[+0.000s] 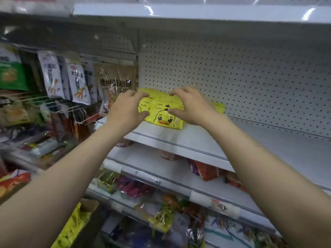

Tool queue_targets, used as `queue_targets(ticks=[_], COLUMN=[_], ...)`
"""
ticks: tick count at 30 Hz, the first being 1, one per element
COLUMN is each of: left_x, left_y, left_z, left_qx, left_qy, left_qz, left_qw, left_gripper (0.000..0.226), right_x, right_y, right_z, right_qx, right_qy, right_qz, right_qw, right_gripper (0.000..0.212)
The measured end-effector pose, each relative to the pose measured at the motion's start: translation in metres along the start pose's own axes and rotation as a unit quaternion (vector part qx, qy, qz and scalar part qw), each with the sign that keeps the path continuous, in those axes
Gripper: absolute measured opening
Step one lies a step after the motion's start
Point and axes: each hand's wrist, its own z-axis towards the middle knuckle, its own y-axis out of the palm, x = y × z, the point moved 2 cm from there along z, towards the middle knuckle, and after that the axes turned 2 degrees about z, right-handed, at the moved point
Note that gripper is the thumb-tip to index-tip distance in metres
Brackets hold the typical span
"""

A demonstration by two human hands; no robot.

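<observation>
Yellow plastic packs with a duck face point(163, 116), where do they lie?
— In a small pile on the white metal shelf point(206, 138), straight ahead of me, with the long side running left to right.
— And your hands?
— My left hand point(125, 108) and right hand point(190, 106) each clasp one end of the pile with curled fingers, thumb in front. Both are equally near.

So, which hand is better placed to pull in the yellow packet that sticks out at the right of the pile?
The right hand, probably. It grips the pile of duck packets on the side where the stray packet lies; the left hand is across the pile.
</observation>
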Motion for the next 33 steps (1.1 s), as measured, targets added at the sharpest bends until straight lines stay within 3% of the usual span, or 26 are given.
queue_targets(ticks=[8, 18, 25, 33], left_x=[-0.045, -0.133, -0.255, -0.433], left_y=[-0.070, -0.117, -0.099, -0.024], left_z=[-0.099, -0.163, -0.173, -0.170], left_qx=[0.000, 0.000, -0.036, -0.144], left_qy=[-0.052, -0.132, -0.164, -0.185], left_qz=[0.107, 0.168, 0.173, 0.123], left_qw=[0.993, 0.977, 0.970, 0.964], left_gripper=[0.051, 0.051, 0.051, 0.050], right_x=[-0.106, -0.224, -0.306, -0.382], right_y=[0.013, 0.059, 0.147, 0.300], right_z=[-0.046, -0.021, 0.042, 0.122], right_qx=[-0.002, -0.045, -0.117, -0.237], right_qy=[-0.082, -0.171, -0.188, -0.108], right_qz=[0.075, 0.111, 0.120, 0.104], right_qw=[0.994, 0.978, 0.968, 0.960], right_gripper=[0.057, 0.058, 0.060, 0.057])
